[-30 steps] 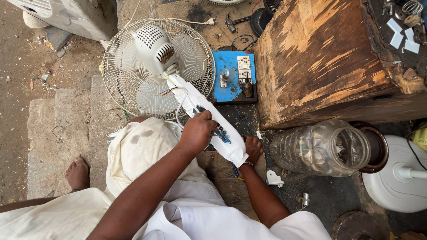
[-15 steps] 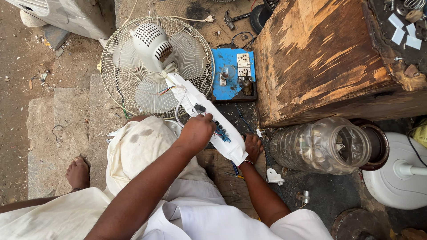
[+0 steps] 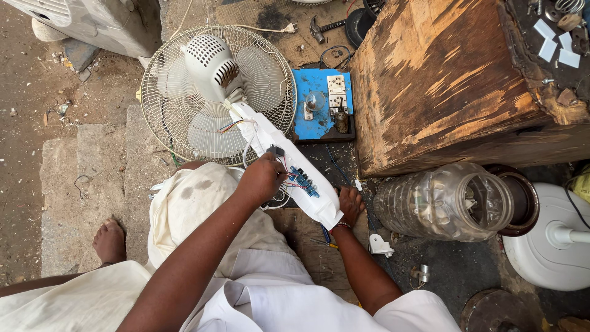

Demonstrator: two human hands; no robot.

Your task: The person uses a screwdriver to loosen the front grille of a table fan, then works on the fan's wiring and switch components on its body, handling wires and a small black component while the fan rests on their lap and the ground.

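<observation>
Dirt floor (image 3: 37, 123) with stone slabs, wooden crate (image 3: 455, 80) upper right | white fan (image 3: 215, 92) lies upper centre, its opened white stem housing (image 3: 295, 178) running to mid-frame | left hand (image 3: 261, 178) pinches the coloured wires (image 3: 292, 178) inside | right hand (image 3: 350, 206) cups the housing's lower end | clear plastic jar (image 3: 442, 203) lies right.

Bare stone steps (image 3: 61, 184) at left of the frame leave open room. At right, a wooden crate (image 3: 455, 86), a clear plastic jar (image 3: 442, 203) and a white fan base (image 3: 547, 246) crowd the floor; the fan cage (image 3: 178, 123) blocks upper centre.
</observation>
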